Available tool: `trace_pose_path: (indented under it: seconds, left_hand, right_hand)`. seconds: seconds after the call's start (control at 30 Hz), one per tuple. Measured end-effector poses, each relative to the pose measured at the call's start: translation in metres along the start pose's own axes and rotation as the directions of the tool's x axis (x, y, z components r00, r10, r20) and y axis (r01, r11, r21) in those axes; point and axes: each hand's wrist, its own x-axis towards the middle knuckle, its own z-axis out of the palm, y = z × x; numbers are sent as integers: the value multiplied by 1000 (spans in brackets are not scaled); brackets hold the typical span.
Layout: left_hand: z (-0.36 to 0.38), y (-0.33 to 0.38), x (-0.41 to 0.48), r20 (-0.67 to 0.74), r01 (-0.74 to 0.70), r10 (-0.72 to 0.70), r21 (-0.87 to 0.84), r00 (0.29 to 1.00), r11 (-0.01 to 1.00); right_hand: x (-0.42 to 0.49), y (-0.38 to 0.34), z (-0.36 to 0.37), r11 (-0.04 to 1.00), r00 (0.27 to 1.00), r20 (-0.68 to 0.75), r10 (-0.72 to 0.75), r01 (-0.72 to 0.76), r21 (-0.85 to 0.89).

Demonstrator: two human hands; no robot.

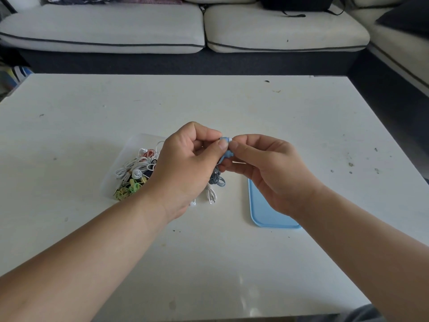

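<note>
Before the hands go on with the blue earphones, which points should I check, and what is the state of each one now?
1. Firm grip: left hand and right hand both pinch the blue earphones: ok.
2. Dark cable free of knots: it hangs in loops below the hands: cannot tell.
3. Nothing under the hanging cable: a white cable lies just below it: not ok.
4. Clear box open: no lid on it: ok.
5. Blue lid out of the way: flat on the table, partly under the right hand: ok.
</note>
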Motion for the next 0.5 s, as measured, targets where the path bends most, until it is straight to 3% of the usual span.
trace_pose_path:
  seconds: [0.33, 0.5]
  left_hand:
    - [-1, 3, -2, 15, 29, -28, -19, 999, 999]
    - [-1, 5, -4, 1, 19, -19, -58, 1000, 998]
  right_hand:
    - [1, -2, -2, 966, 989, -47, -142, 128, -226]
    - [0, 0, 1, 988, 996, -36, -86, 80, -132]
